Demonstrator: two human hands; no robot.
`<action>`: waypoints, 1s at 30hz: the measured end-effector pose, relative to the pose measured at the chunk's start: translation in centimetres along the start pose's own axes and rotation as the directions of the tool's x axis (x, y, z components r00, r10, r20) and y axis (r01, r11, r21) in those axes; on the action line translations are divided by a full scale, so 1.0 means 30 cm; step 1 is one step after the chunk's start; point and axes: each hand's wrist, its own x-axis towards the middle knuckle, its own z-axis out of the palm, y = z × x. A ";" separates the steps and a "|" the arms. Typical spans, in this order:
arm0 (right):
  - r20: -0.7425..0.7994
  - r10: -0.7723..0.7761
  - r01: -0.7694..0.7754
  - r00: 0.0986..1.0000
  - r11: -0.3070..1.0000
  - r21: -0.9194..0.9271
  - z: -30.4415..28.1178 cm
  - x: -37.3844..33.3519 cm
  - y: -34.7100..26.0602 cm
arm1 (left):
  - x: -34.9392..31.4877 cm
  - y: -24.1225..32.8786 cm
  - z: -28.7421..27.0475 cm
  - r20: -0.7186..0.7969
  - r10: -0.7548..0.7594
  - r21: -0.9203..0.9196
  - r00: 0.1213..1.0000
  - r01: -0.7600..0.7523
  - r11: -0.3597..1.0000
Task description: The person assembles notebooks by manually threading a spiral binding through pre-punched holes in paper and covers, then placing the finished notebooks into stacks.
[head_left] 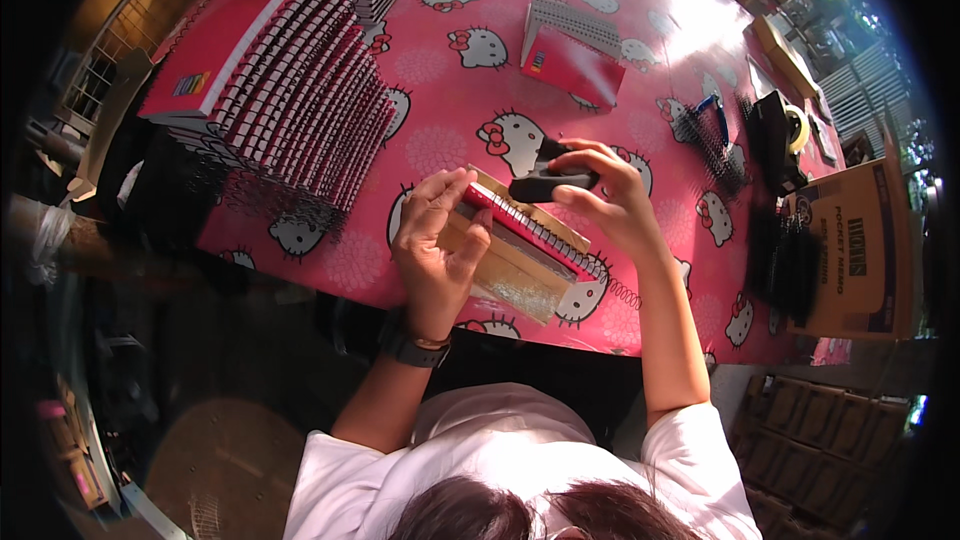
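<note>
The work in hand, judged from the view, is the finishing of coil bindings, and it stands partway. The red spiral notebook [537,239] lies on a tan board [512,265] at the near edge of the patterned worktop [430,65], between the two hands. Its wire coil is threaded along the spine, so insertion appears done; a free length of coil [624,292] projects past the lower-right end, so trimming there appears to be left. The condition of the opposite end is hidden by the left hand [440,230]. At the left, a tall stack of red notebooks [290,70] carries threaded coils, with wire tails protruding at its near lower side; these units also appear unfinished. A smaller group of red notebooks [570,65] lies farther back; whether its coil ends are finished cannot be determined. Loose coil pieces [712,152] lie to the right. The right hand [590,183] has its grip closed around a black-handled tool [540,187], probably a cutter or pliers, thumb on the near side and fingers on the far side. The tool is above the coil, near the upper-left end; contact between its tip and the wire cannot be confirmed. The left grip is partly spread, thumb and fingers curved over the upper-left end of the notebook; whether it pinches or only steadies the notebook cannot be told.
</note>
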 end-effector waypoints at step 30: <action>-0.116 -0.203 0.187 0.972 0.973 -0.135 0.038 -0.149 -0.280 | 0.106 0.159 -0.020 0.240 0.059 -0.194 0.969 -0.011 0.981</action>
